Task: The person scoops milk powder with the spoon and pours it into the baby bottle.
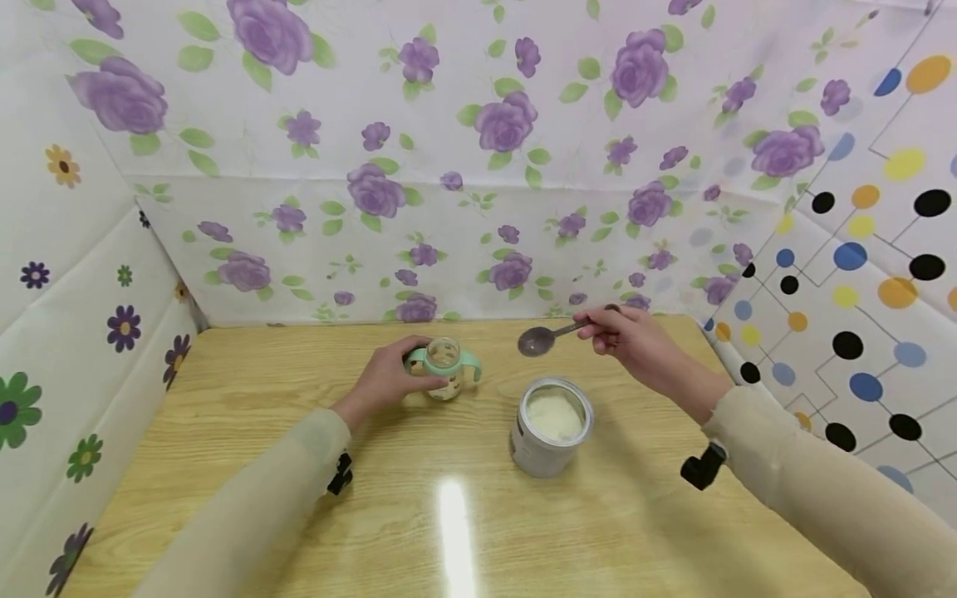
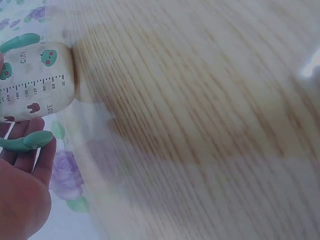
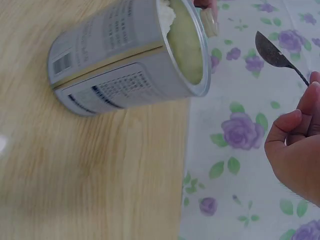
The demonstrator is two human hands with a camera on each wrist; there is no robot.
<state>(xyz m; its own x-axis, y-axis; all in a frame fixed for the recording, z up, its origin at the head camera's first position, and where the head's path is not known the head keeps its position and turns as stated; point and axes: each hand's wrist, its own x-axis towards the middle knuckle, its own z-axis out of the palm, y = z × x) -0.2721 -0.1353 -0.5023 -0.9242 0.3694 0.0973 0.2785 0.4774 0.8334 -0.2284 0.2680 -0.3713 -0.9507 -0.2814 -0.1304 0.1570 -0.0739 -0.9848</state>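
Floral sheeting with purple roses hangs behind a pale wooden tabletop [image 1: 247, 465], with daisy-print panels on the left and coloured dots on the right; a bright glare streak lies on the wood near the front edge.

The left hand [image 1: 389, 378] is curled round a small baby bottle [image 1: 445, 368] with mint-green handles, standing upright and open-topped on the tabletop. The left wrist view shows its printed measuring scale and cartoon figures, though that view is smeared, so how firmly the fingers close on it is hard to judge.

The right hand [image 1: 628, 336] pinches the handle of a dark spoon [image 1: 540, 340], held in the air with its bowl pointing toward the bottle, between the bottle and an open tin of white powder [image 1: 552, 425]. The tin stands just to the right of the bottle and nearer the person. Whether the spoon carries any powder I cannot tell; in the right wrist view its bowl looks nearly bare.

The likely risks, as I judge them: the bottle mouth is narrow next to the spoon bowl, so any powder carried across could spill onto the wood if the spoon tips early. The right forearm also passes close above the open tin, and a knock could upset it.
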